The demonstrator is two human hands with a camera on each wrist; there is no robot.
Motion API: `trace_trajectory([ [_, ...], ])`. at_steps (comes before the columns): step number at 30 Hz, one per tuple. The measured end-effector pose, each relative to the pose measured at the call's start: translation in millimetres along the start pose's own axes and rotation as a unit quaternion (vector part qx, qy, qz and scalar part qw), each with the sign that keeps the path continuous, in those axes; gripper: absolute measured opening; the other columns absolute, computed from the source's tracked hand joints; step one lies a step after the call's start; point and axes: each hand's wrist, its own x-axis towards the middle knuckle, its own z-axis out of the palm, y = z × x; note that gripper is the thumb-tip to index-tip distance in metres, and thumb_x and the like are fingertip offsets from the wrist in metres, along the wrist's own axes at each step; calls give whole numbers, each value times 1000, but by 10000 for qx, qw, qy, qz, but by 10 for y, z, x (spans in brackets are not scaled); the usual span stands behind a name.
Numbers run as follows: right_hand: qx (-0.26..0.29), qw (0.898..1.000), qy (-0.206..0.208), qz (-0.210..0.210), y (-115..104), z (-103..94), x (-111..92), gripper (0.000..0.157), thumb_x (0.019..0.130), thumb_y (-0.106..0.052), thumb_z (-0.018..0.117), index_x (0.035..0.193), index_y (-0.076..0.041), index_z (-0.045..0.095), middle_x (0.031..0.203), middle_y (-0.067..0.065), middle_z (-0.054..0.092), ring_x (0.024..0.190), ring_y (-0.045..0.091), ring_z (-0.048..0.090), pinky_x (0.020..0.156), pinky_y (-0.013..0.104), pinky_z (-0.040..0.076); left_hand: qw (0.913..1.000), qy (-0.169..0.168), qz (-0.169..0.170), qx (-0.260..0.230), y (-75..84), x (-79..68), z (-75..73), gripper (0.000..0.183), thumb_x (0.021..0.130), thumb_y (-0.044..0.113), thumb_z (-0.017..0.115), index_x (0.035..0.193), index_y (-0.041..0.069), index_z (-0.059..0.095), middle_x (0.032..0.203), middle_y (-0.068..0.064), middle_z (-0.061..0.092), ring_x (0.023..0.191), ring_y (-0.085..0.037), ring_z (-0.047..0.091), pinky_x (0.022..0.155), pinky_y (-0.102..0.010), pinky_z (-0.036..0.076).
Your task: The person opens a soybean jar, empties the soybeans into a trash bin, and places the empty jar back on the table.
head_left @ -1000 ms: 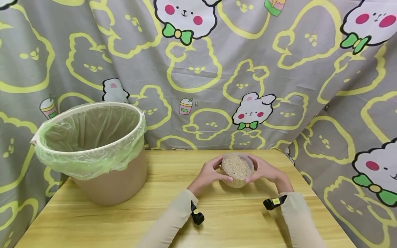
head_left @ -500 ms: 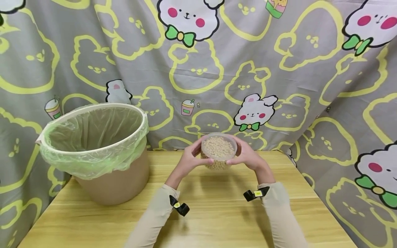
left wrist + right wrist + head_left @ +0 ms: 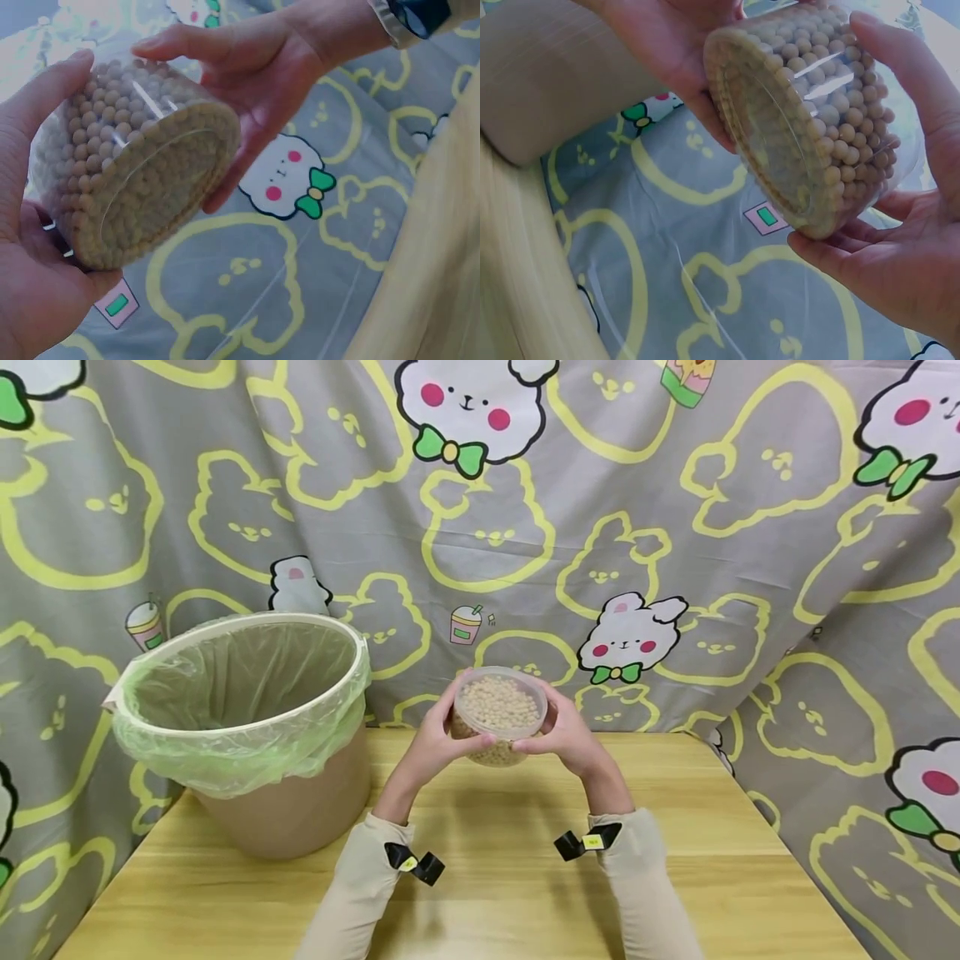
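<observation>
Beige sleeves [image 3: 348,877], black wrist cameras [image 3: 429,867] over yellow wood-grain table [image 3: 487,893]. Left hand [image 3: 436,737] and right hand [image 3: 567,739] clamped round opposite sides of clear round plastic tub [image 3: 161,199] full of small beige balls [image 3: 498,702]; tub held above table, base visible. Left: tan round bin [image 3: 292,814], translucent green liner [image 3: 225,762]. Behind: yellow-patterned grey curtain [image 3: 501,597].

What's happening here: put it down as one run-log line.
left hand: holds tub | right hand: holds tub | tub: raised above table, small balls inside | bin: on table, left of tub, lined with green bag
</observation>
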Motion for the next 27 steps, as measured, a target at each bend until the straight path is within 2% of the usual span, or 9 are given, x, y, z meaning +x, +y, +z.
trace_trajectory([
  [3, -120, 9999, 102, 15, 2, 41, 21, 94, 64, 0, 82, 143, -11, 34, 136, 15, 41, 117, 27, 49, 91, 31, 49, 9998, 98, -168, 60, -89, 30, -27, 96, 73, 22, 80, 146, 37, 21, 145, 3, 34, 127, -19, 41, 102, -45, 38],
  [5, -205, 9996, 165, 32, 9, 66, 38, 94, 64, -1, 83, 143, -13, 35, 137, 12, 41, 119, 26, 48, 93, 31, 48, 9996, 180, -154, 154, -158, 54, -46, 96, 71, 24, 82, 145, 39, 23, 142, 6, 38, 125, -17, 43, 100, -45, 40],
  [7, -258, 9994, 205, 45, 23, 88, 53, 93, 63, -3, 84, 143, -15, 37, 137, 11, 42, 120, 26, 47, 94, 31, 47, 9994, 246, -48, 242, -204, 68, -64, 96, 69, 26, 83, 145, 37, 26, 139, 7, 40, 124, -17, 44, 98, -45, 42],
  [11, -242, 9995, 180, 27, 63, 111, 65, 92, 64, -7, 85, 143, -15, 37, 136, 10, 44, 120, 28, 49, 94, 32, 48, 9983, 421, 208, 356, -243, 82, -90, 96, 65, 27, 86, 144, 26, 32, 135, 4, 46, 119, -17, 48, 95, -44, 44],
  [15, -340, 9994, 7, -49, 88, 130, 66, 99, 62, -9, 86, 145, -17, 32, 137, 8, 42, 121, 27, 46, 97, 34, 45, 9971, 599, 329, 342, -93, 39, -54, 95, 63, 17, 86, 143, 12, 34, 132, -8, 49, 115, -21, 52, 92, -43, 46],
  [19, -425, 9990, 32, -116, 56, 182, 69, 113, 54, -1, 88, 146, -19, 25, 139, 4, 38, 124, 25, 41, 101, 38, 40, 9948, 780, 561, 341, 56, 13, 22, 94, 61, 9, 86, 140, 2, 36, 130, -18, 50, 113, -24, 53, 92, -39, 47],
  [23, -349, 9986, 309, -245, 2, 265, 55, 111, 53, 8, 85, 145, -13, 25, 139, 8, 37, 123, 26, 40, 101, 42, 38, 9955, 714, 472, 402, 74, 15, 39, 97, 62, 10, 86, 142, 3, 32, 133, -15, 48, 116, -22, 51, 94, -39, 44],
  [27, -538, 9965, 547, -345, -12, 340, 39, 107, 56, 6, 84, 144, -7, 25, 139, 12, 38, 122, 24, 41, 99, 41, 39, 9979, 443, 303, 373, 44, 19, -8, 100, 64, 11, 84, 146, 10, 26, 138, -12, 43, 119, -22, 48, 97, -42, 42],
])
